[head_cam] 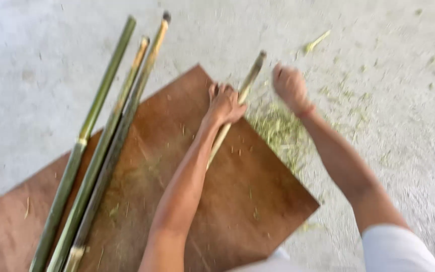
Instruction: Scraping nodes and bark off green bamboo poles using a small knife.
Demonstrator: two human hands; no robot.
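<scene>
My left hand (224, 103) is closed around a pale bamboo strip (250, 80) that slants up to the right over a brown wooden board (258, 191). Apart from the strip, my right hand (290, 86) hovers to its right above the floor, blurred, fingers curled; nothing shows in it. Three long green bamboo strips (109, 136) lie side by side across the left part of the board, reaching past its far edge.
The board rests on a grey concrete floor (404, 126). Green shavings (280, 131) are scattered by the board's right edge and over the floor beyond. A loose sliver (316, 41) lies farther back.
</scene>
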